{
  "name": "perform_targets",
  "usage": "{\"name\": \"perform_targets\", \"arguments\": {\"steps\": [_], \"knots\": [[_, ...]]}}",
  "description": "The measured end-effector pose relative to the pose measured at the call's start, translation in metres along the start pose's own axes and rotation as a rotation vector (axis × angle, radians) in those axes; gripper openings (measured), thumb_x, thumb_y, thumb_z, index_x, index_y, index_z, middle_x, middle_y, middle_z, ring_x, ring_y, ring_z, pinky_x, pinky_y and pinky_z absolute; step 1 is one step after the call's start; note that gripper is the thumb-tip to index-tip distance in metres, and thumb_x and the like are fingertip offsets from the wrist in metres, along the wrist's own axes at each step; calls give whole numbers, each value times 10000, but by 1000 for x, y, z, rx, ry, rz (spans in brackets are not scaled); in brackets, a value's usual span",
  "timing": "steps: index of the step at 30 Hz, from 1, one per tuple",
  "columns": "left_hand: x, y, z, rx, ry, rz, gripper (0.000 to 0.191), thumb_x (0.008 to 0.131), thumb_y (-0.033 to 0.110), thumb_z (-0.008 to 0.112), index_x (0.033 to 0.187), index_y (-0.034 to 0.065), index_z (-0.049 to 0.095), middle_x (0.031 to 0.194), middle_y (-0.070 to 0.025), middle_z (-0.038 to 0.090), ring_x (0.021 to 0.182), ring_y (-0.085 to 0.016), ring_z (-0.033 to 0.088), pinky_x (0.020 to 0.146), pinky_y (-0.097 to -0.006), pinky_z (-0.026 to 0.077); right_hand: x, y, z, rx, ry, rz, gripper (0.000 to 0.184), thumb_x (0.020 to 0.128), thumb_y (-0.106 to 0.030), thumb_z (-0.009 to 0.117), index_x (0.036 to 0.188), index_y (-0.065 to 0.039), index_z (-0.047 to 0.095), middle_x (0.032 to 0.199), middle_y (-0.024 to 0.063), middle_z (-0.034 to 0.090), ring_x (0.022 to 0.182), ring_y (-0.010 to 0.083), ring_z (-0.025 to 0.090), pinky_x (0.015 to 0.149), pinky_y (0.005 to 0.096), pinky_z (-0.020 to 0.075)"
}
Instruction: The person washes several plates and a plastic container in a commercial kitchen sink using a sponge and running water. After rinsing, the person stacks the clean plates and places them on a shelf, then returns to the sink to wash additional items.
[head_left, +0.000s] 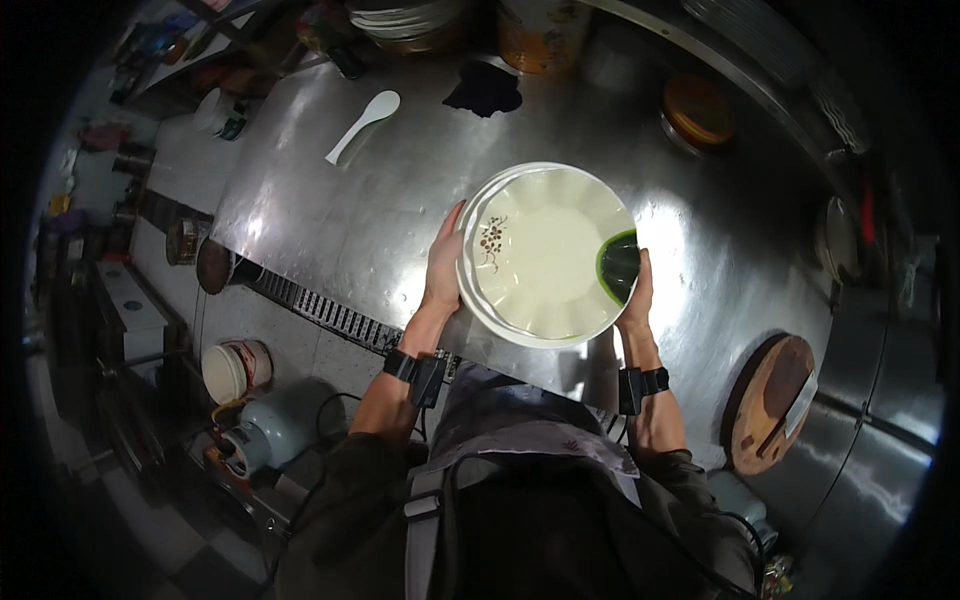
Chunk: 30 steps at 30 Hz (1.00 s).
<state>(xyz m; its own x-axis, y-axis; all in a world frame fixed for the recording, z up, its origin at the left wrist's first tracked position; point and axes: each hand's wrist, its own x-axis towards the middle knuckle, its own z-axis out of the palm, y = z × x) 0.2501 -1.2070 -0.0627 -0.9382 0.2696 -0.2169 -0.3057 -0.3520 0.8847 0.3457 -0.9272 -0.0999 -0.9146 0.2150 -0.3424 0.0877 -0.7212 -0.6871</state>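
Observation:
Both my hands hold a stack of bowls above the steel worktable. On top is a cream bowl (551, 247) with a wavy rim and a small reddish-brown flower pattern on its left inner wall. A dark green piece with a bright green edge (620, 266) shows at the bowl's right side; whether it is part of a bowl I cannot tell. My left hand (444, 266) grips the stack's left side, and my right hand (640, 296) its right side. Most fingertips are hidden beneath or behind the stack. A white spoon (367, 124) lies on the table, farther off to the left.
A dark cloth (484, 90) lies at the back of the steel worktable (360, 225). Farther right stands a round container with an orange lid (697, 112). A cleaver (791, 409) rests on a round wooden chopping board (772, 405) at the right. A gas cylinder (281, 424) stands lower left.

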Motion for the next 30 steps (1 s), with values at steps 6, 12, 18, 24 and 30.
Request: {"name": "perform_targets", "arguments": {"steps": [6,12,18,24,30], "knots": [[21,37,-1,458,174,18,458,976,268,532,1332,-8,613,1351,-173,625,1224,-262,588,1041,-292,424,-13,-16,22,-490,339,-335,529,1060,-445,438,1313,-8,595,1144,88,670,1054,186,630,941,346,509],[14,76,10,929,48,172,356,932,302,628,1118,4,689,969,-182,716,857,-351,683,817,-400,528,-47,-74,62,-1087,306,-374,308,969,-203,654,1178,22,677,855,31,675,792,98,598,725,260,489],[19,92,32,1329,-115,220,370,895,320,641,914,-48,671,763,-232,697,730,-439,675,706,-483,534,-47,-82,98,-1563,288,-328,352,877,-269,717,1058,29,664,802,176,720,703,303,707,669,377,567],[5,74,39,1462,-32,351,441,911,324,617,1191,-17,620,1010,-259,664,938,-456,650,832,-517,518,-50,-85,103,-1726,201,-463,327,801,-236,754,944,33,635,905,217,701,758,381,695,675,440,561],[5,52,32,1303,89,532,410,904,253,646,1219,-7,605,1009,-217,635,969,-416,617,851,-480,501,-41,-80,105,-1441,97,-394,334,851,-193,700,1022,61,567,829,260,682,758,410,690,681,458,554]]}}
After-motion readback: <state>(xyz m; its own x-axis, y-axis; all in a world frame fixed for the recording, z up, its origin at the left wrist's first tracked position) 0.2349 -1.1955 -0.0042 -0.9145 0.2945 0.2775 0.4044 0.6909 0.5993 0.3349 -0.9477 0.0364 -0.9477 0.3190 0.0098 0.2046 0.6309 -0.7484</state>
